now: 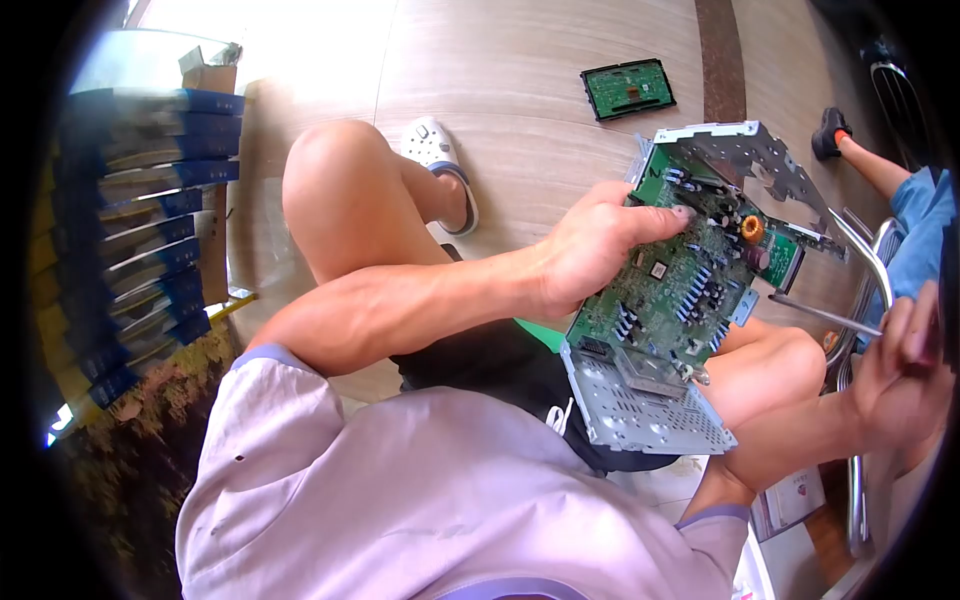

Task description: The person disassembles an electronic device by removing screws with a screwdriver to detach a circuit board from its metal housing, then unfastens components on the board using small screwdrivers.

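Observation:
My left hand (600, 245) is closed on the edge of a green circuit board (655, 300), its thumb lying across the components. Perforated metal chassis plates (650, 425) are joined to the board at its near and far ends. A copper-wound ring coil and rows of small upright parts stand out on the board. At the right edge, my right hand (900, 365) is wrapped round a screwdriver (825, 314). Its thin shaft points left toward the board, with the tip apart from it; the handle is mostly hidden and blurred.
Another green board in a black frame (630, 90) lies on the tiled floor ahead. Stacked blue and yellow boxes (150, 230) stand at the left. A chair with metal tubing (868, 250) and another person's leg (875, 165) are at the right.

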`<action>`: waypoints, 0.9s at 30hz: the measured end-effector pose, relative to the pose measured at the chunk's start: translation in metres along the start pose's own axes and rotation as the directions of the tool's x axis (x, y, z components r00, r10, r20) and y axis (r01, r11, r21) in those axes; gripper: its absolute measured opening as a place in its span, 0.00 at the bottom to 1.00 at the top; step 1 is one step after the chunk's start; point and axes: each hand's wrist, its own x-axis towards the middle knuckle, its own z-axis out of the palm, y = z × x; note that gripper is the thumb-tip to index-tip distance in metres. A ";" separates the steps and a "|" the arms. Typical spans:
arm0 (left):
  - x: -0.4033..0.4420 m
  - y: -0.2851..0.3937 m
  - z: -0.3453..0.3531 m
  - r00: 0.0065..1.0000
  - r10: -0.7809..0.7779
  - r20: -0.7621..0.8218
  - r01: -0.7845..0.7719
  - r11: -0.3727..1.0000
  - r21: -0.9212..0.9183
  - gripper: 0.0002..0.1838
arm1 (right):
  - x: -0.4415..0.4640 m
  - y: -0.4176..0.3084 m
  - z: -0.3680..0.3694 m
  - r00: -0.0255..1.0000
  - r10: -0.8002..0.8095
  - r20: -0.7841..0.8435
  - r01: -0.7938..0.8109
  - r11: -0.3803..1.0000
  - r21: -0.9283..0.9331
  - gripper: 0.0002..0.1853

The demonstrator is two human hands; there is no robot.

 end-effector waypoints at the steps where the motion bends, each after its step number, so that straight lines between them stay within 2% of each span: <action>1: 0.000 -0.001 0.000 1.000 -0.008 -0.001 0.008 1.000 0.002 0.18 | 0.004 0.001 -0.003 0.998 -0.057 0.033 0.056 0.998 0.039 0.10; 2: -0.001 -0.001 0.001 1.000 -0.018 -0.001 0.018 1.000 0.005 0.18 | 0.001 0.000 -0.004 0.988 -0.026 -0.151 0.053 0.983 0.178 0.09; 3: -0.002 -0.003 0.003 1.000 -0.017 -0.005 0.017 1.000 0.021 0.18 | -0.001 -0.006 -0.002 0.928 -0.040 -0.371 0.129 0.967 0.220 0.09; 4: -0.003 -0.005 0.005 1.000 -0.015 -0.008 0.015 0.999 0.038 0.18 | 0.003 -0.015 0.003 0.820 -0.042 -0.571 0.217 0.946 0.242 0.09; 6: -0.003 -0.010 0.008 1.000 -0.005 -0.031 0.007 0.997 0.072 0.19 | 0.017 -0.033 0.017 0.495 0.008 -0.869 0.397 0.887 0.234 0.09; 7: -0.005 -0.012 0.011 1.000 0.002 -0.028 0.000 0.997 0.071 0.19 | 0.020 -0.041 0.023 0.298 0.060 -0.953 0.481 0.852 0.204 0.08; 9: -0.005 -0.002 -0.001 0.999 0.027 -0.025 -0.025 0.998 0.066 0.19 | 0.011 -0.032 0.013 0.463 0.078 -0.883 0.456 0.833 0.313 0.08; 10: -0.008 0.000 0.000 0.999 0.039 -0.027 -0.037 0.996 0.085 0.20 | -0.013 -0.028 -0.029 0.760 0.034 -0.649 0.309 0.860 0.406 0.08; 11: -0.009 0.000 -0.001 0.999 0.050 -0.012 -0.049 0.996 0.071 0.20 | -0.034 -0.026 -0.060 0.947 0.006 -0.320 0.139 0.893 0.427 0.08; 14: 0.000 -0.005 0.000 0.996 0.088 -0.023 -0.087 0.995 0.038 0.19 | -0.052 -0.001 -0.128 0.958 0.094 -0.270 0.059 0.858 0.510 0.13; 17: 0.001 -0.009 -0.012 0.990 0.107 -0.092 -0.111 0.993 -0.038 0.19 | -0.065 0.012 -0.116 0.928 0.148 -0.341 0.015 0.902 0.431 0.19; 21: -0.010 0.000 -0.025 0.980 0.146 -0.139 -0.140 0.989 0.056 0.27 | -0.074 0.023 -0.069 0.921 0.191 -0.340 -0.129 0.972 0.197 0.20; 23: -0.015 0.002 -0.025 0.972 0.180 -0.153 -0.173 0.983 0.058 0.28 | -0.078 0.030 -0.055 0.908 0.242 -0.343 -0.216 0.970 0.111 0.19; 27: -0.018 0.003 -0.034 0.968 0.203 -0.149 -0.199 0.979 0.044 0.28 | -0.083 0.050 -0.026 0.919 0.358 -0.166 -0.349 0.934 0.083 0.15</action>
